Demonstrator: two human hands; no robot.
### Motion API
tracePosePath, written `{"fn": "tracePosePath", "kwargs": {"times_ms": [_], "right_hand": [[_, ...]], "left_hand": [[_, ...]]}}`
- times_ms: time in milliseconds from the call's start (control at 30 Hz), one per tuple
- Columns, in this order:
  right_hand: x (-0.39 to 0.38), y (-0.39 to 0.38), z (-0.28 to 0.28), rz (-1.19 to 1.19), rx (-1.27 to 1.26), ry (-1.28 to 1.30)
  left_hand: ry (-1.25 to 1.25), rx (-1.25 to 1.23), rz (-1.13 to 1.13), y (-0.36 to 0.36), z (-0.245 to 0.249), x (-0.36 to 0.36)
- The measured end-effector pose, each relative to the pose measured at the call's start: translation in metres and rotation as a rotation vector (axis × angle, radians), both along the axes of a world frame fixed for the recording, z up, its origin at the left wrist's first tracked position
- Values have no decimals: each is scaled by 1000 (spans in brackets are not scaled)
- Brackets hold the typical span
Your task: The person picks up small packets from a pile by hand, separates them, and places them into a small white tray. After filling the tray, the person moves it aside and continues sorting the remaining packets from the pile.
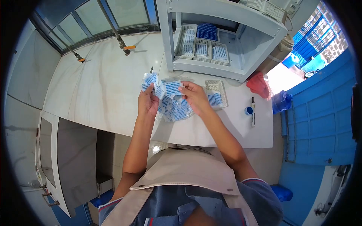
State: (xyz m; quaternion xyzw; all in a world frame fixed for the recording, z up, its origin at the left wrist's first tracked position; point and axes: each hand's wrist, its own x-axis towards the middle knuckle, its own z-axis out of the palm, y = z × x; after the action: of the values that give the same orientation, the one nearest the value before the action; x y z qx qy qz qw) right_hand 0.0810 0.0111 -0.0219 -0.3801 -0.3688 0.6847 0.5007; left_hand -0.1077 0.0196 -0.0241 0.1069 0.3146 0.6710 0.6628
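Observation:
Several small white packets with blue print are fanned out in my left hand [148,101], its thumb pressed over them. My right hand [195,97] pinches the right edge of one flat printed packet [173,88], which is held up beside the others. Below both hands, a pile of similar packets [176,109] lies on the white counter, partly in clear plastic. Just right of my right hand stands a small white basket [222,90] with a few of the packets inside.
A grey shelf [203,67] at the back holds baskets of packets [201,49]. To the right lie a marker [253,113], a small blue round item [248,110] and a red bag [258,84]. Valve pipes [121,43] rise at the back left.

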Motion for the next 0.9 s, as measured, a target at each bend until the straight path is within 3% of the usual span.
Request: {"fn": "tracePosePath", "kwargs": {"times_ms": [33, 133, 433, 567, 633, 767, 900], "right_hand": [[-8, -5, -2, -25, -38, 176], [-23, -15, 1, -95, -139, 355], [-36, -32, 5, -146, -295, 508], [-50, -44, 18, -339, -147, 400], [-57, -46, 19, -441, 6, 206], [-61, -49, 13, -460, 79, 112], [-51, -41, 13, -490, 109, 94]], "left_hand": [[-44, -24, 5, 2, -2, 0], [-76, -45, 35, 0, 1, 3], [-93, -25, 131, -12, 12, 23], [-184, -81, 130, -15, 20, 32], [-238, -135, 112, -12, 27, 37], [-402, -224, 166, -2, 19, 36], [-415, -182, 153, -8, 23, 34]]}}
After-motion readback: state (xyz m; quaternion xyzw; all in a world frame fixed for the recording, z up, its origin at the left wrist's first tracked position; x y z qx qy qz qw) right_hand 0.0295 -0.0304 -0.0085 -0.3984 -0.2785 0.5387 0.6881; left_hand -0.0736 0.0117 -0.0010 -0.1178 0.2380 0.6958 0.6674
